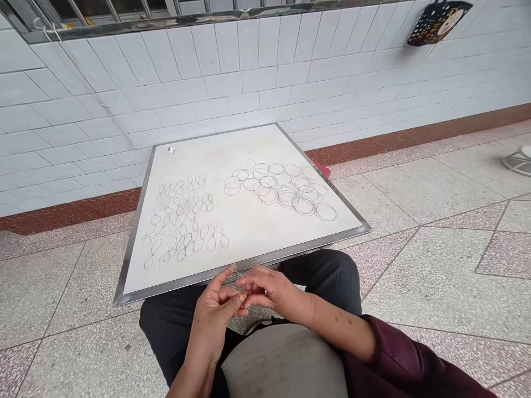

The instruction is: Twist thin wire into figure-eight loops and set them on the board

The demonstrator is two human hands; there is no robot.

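Just past the table's near edge, over my lap, my left hand [220, 301] and my right hand [269, 290] meet. Both pinch one thin wire ring [237, 273], whose upper arc shows between the fingers; the fingers cover the rest of it. On the white table [215, 152], to the right, lies a loose spread of round wire rings [302, 205], several overlapping. Over on the left side are rows of wire loops twisted into figure eights [185, 246].
A small white and red object [171, 150] lies near the table's far left corner. Behind stands a tiled wall [232, 83] with a dark patterned bag [437, 22] hanging on it. A stool [520, 160] is partly visible at the far right on the tiled floor.
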